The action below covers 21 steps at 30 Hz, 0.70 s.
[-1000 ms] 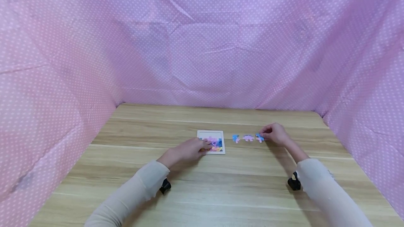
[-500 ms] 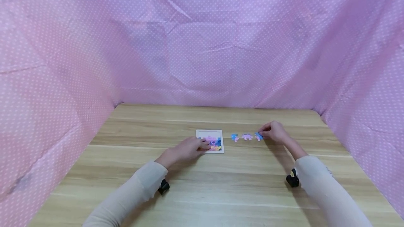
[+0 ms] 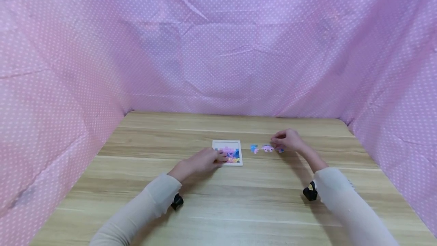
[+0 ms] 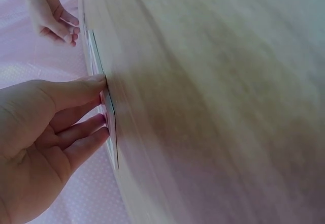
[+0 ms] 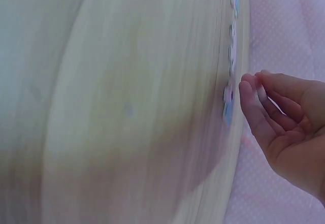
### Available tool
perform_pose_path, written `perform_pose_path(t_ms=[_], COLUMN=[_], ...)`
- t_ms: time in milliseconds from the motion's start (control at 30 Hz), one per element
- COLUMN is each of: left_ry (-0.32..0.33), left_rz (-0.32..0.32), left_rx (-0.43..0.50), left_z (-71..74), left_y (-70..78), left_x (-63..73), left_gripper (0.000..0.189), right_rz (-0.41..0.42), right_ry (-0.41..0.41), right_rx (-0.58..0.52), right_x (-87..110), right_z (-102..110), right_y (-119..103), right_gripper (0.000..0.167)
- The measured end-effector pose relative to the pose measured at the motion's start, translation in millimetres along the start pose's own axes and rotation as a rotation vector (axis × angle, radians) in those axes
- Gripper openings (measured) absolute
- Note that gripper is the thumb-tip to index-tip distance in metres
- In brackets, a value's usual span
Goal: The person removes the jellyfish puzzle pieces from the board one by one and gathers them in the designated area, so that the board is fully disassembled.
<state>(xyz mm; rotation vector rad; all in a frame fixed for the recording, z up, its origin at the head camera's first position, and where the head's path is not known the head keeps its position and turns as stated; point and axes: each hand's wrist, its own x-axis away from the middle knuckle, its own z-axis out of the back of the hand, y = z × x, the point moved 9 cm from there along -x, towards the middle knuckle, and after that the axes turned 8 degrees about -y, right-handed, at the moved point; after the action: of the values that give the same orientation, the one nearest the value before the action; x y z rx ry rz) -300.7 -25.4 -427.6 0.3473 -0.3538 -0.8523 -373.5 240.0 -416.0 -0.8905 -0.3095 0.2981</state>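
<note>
My left hand [image 3: 206, 160] rests on a square puzzle board [image 3: 241, 155] with a pale rim. In the left wrist view, its thumb and fingertips touch the board [image 4: 112, 120], spread a little apart. The picture in the board's lower part shows pink, blue and yellow; its upper strip is pale. To the right lie three jigsaw pieces in a row: a blue-and-pink piece [image 3: 254, 148], a pink piece with eyes [image 3: 268, 148] and a blue-and-pink piece [image 3: 280, 150]. Just above this last one hovers my right hand [image 3: 290, 139], thumb and fingertips close together, nothing visible between them.
A wooden table [image 3: 211, 204] bears the board and pieces. Pink dotted cloth [image 3: 218, 56] hangs behind it and along both sides. A black wrist camera [image 3: 177, 202] is strapped under the left sleeve, another [image 3: 310, 191] under the right.
My right hand has let go of the rightmost jigsaw piece and moved a little left and up, over the row. My left hand stays on the puzzle board.
</note>
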Motion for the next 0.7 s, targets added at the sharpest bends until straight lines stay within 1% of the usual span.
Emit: perform_pose_path(t_ms=[67,133,200,267,300,467,500,567,700], left_ry=[-0.016,-0.029,-0.035,-0.041,-0.044,-0.042,-0.035,-0.015,0.013], left_rz=[0.006,0.006,0.004,0.01,0.015,0.048,0.039,0.006,-0.047], left_rx=[-0.01,-0.025,-0.035,-0.034,-0.021,0.064,0.066,0.039,-0.035], left_z=[-0.5,-1.4,-1.6,-2.4,-2.9,-4.8,-4.4,-3.0,0.1], left_y=[1.0,2.0,2.7,2.1,1.4,-3.1,-2.9,-1.4,1.7], left_x=[0.5,1.0,1.8,2.8,3.6,8.7,8.8,8.1,6.8], left_gripper=[0.033,0.033,0.034,0.034,0.035,0.037,0.036,0.029,0.024], right_rz=[0.007,0.016,0.026,0.022,0.029,0.002,0.003,0.004,0.04], right_ry=[-0.014,-0.018,-0.022,-0.031,-0.047,-0.112,-0.123,-0.127,-0.133], right_rx=[0.021,0.074,0.101,0.098,0.084,-0.032,-0.043,-0.05,0.016], right_x=[-3.7,-7.7,-12.3,-17.3,-19.6,-29.6,-30.9,-33.5,-38.0], right_z=[-5,-10,-16,-23,-28,-51,-54,-59,-66], right_y=[-5,-11,-15,-18,-19,-26,-29,-35,-53], right_gripper=[0.02,0.02,0.019,0.018,0.018,0.019,0.02,0.02,0.02])
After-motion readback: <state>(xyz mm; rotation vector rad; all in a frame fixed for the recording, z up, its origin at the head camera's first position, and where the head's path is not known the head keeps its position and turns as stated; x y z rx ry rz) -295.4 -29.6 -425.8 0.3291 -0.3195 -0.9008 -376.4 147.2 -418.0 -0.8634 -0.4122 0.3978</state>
